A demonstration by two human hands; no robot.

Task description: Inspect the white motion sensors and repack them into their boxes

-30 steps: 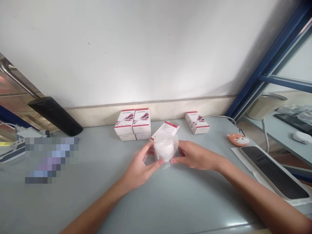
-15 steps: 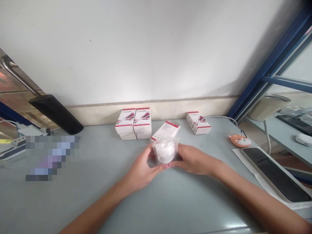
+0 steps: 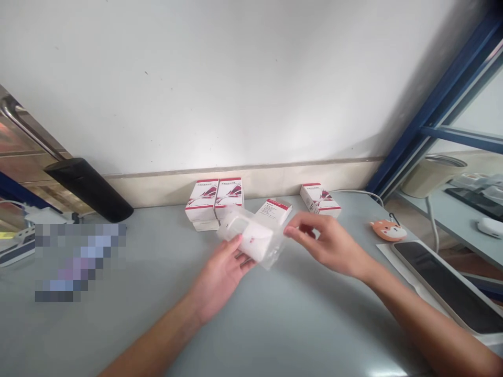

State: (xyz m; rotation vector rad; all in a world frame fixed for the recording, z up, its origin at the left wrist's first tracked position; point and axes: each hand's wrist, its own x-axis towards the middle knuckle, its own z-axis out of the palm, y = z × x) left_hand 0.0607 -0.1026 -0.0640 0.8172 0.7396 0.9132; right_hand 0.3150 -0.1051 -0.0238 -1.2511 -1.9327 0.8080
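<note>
A white plastic device (image 3: 253, 240) lies tilted inside a clear plastic bag (image 3: 273, 255) above the table. My left hand (image 3: 218, 275) holds it from below and the left, thumb on top and fingers underneath. At the bag's right end, the thumb and forefinger of my right hand (image 3: 332, 243) are pinched together on the plastic edge. Just behind the bag lies a white and red box (image 3: 274, 211), partly covered by it. Two stacks of similar boxes (image 3: 202, 196) stand behind to the left, also partly hidden.
Another white and red box (image 3: 320, 199) lies by the wall at the back right. On the right are an orange animal-faced case (image 3: 388, 230) and a phone (image 3: 448, 285). A black cylindrical object (image 3: 90, 188) and a power strip (image 3: 18, 246) are at left on the grey table (image 3: 251, 335).
The bagged device has been turned from upright onto its side and now rests in my left hand. My right hand has shifted right, from the device's side to the bag's end.
</note>
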